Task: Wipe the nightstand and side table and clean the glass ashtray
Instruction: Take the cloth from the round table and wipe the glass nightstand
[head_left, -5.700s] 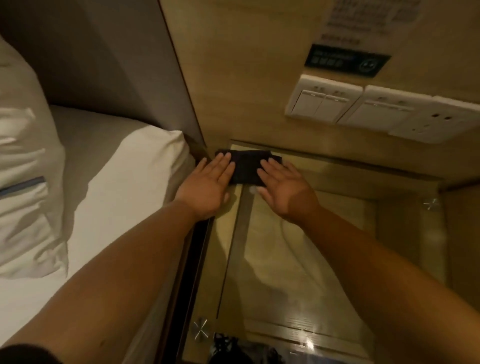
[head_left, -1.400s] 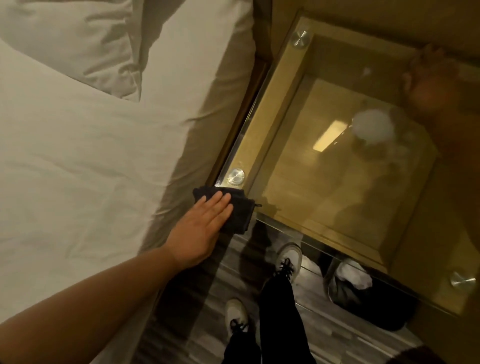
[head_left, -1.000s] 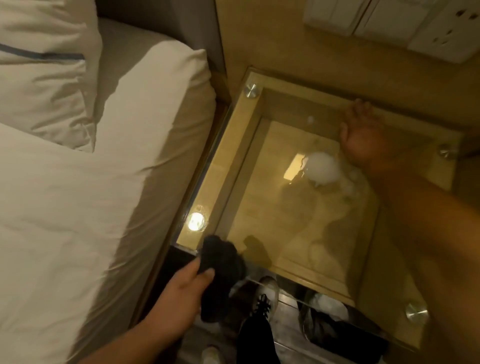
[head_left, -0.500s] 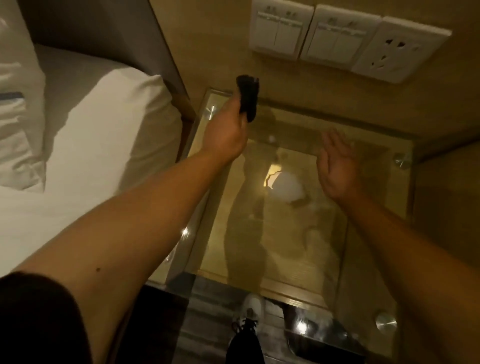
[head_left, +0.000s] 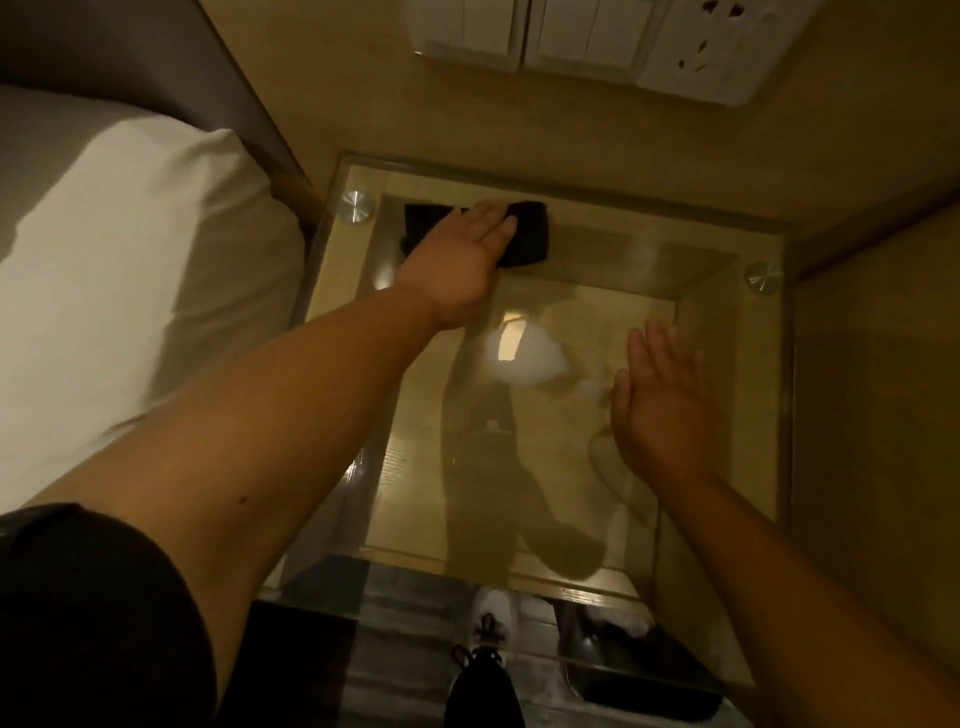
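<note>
At the far left corner of the glass top, the left hand (head_left: 457, 260) lies flat with straight fingers pressing on a dark, folded cleaning cloth (head_left: 524, 239), which rests on the glass just inside the back edge. Part of the cloth shows to the left of the hand and part beyond the fingertips; the rest is hidden under the palm. Close beside the cloth, at that same corner, sits a round silver metal fastener (head_left: 357, 206).

Nearer the right side, the right hand (head_left: 657, 405) is spread open with its fingers straight and holding nothing; whether it touches the glass or hovers just above it cannot be told.

Both hands are over the square glass-topped wooden nightstand (head_left: 727, 519), whose pane reflects a bright pale patch near the middle and the dark shape of the person. A second silver fastener (head_left: 762, 275) marks the far right corner. Through the near edge of the glass a white shoe with dark laces (head_left: 491, 623) and a dark bin (head_left: 644, 670) show on the floor below.

Left of the nightstand lies a bed with white bedding (head_left: 130, 270). On the wooden wall panel behind, white switch plates and a socket (head_left: 587, 36) are mounted above the nightstand.
</note>
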